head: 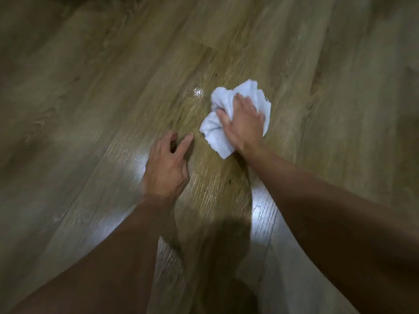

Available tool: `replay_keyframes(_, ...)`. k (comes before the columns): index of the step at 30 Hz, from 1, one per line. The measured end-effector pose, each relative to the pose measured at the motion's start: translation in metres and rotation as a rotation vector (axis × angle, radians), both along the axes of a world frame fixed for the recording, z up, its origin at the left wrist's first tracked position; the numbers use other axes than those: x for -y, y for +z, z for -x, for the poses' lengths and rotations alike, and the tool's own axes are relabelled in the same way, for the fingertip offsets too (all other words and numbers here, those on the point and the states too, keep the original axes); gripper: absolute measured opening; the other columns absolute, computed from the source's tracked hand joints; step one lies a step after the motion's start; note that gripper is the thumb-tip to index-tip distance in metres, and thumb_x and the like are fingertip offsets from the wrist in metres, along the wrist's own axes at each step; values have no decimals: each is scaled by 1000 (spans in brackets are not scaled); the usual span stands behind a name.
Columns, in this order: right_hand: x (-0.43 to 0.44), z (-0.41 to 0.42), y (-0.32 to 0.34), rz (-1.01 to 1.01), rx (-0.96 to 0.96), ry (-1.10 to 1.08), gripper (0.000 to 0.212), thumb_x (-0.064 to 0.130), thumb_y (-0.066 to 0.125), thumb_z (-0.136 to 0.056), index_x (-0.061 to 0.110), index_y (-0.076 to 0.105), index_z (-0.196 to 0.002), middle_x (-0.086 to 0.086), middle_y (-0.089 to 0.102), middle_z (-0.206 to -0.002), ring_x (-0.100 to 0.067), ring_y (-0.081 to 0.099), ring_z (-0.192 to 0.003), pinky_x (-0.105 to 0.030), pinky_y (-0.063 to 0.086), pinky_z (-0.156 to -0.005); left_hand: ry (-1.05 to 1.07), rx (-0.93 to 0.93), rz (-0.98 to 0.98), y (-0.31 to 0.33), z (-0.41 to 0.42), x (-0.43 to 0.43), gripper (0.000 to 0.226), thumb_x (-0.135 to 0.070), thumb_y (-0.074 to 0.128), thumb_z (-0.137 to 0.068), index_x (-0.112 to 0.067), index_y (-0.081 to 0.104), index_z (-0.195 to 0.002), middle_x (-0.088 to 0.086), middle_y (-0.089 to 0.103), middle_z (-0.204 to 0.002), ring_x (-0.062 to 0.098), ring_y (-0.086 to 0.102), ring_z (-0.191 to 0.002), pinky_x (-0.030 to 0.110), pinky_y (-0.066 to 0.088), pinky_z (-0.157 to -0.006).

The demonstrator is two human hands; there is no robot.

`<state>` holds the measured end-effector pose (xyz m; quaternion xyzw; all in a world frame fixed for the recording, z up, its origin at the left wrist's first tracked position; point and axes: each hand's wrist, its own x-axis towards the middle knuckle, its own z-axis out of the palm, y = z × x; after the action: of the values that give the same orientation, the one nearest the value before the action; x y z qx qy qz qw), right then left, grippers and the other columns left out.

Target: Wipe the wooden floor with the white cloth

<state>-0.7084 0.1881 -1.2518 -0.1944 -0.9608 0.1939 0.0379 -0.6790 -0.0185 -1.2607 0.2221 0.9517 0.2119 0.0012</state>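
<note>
A crumpled white cloth (223, 103) lies on the wooden floor (113, 98) right of centre. My right hand (243, 122) presses down on top of it, fingers curled into the fabric. My left hand (166, 165) rests on the bare planks just left of the cloth, fingers spread and fingertips touching the floor, holding nothing. A small shiny wet spot (197, 91) glints on the floor just left of the cloth's far edge.
Brown wood-grain planks run diagonally across the whole view. Bright light reflections show on the floor near my wrists. A dark shadow falls on the planks between my forearms at the bottom.
</note>
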Motion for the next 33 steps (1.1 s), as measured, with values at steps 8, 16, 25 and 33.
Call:
replay_keyframes(8,-26,-126,4,115,-64,469,58,49,47,-93,10,52,-135,-5,53,-140,-17,42,-134,-40,29,-113,-51,-99,75,-4,-1,-3,48,-8,55,-83,-18,55,-130,13,51,-131,33,46,-105,47,43,-92)
replay_keyframes(16,-33,-103,1,46,85,31,67,60,32,-93,13,39,-140,-14,49,-138,-29,47,-126,-51,38,-103,-98,-108,166,4,-1,-2,60,-12,50,-81,-24,44,-140,12,45,-138,31,44,-108,48,42,-92)
replay_keyframes(25,-69,-118,30,-8,233,-50,76,71,47,-84,24,38,-143,-1,33,-154,-26,17,-145,-51,19,-113,-140,-160,484,14,-1,-20,50,-13,55,-85,-12,47,-134,22,51,-123,38,49,-105,46,39,-89)
replay_keyframes(33,-9,-158,22,38,205,244,80,56,52,-88,7,30,-147,-10,32,-154,-32,18,-145,-46,18,-116,-375,-132,906,57,-5,-76,42,-22,28,-98,-16,49,-134,13,37,-140,34,35,-126,41,33,-102)
